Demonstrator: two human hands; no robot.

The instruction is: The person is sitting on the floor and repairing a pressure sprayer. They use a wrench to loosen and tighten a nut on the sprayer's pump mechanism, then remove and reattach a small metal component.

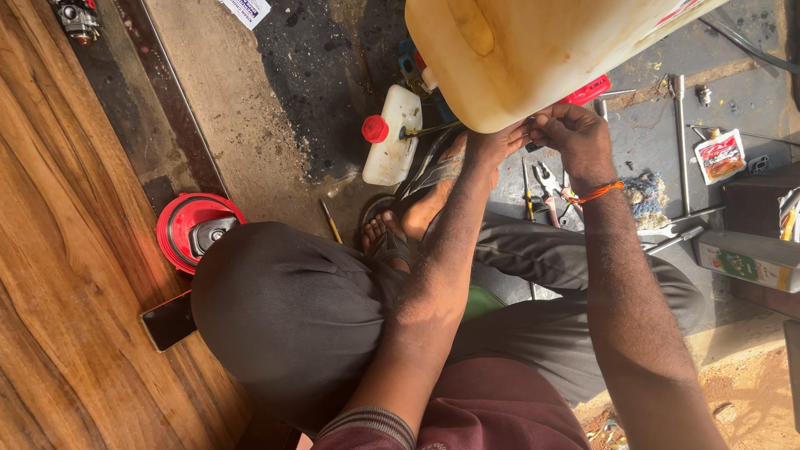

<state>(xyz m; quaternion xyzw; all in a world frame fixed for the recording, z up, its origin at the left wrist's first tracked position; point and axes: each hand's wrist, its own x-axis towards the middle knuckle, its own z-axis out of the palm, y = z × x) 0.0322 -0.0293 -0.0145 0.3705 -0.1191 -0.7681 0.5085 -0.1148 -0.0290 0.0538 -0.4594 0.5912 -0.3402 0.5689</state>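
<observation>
Both hands work under the yellowish jerrycan (533, 50): left hand (496, 143) braces it, right hand (571, 133) fingers pinched, apparently on a small fitting; steady grip needed next.

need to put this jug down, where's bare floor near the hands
Bare concrete lies left of the small white tank, up to the metal strip by the wood. Right of the hands, left and right, it is crowded: pliers, long rods, a packet, boxes.
</observation>
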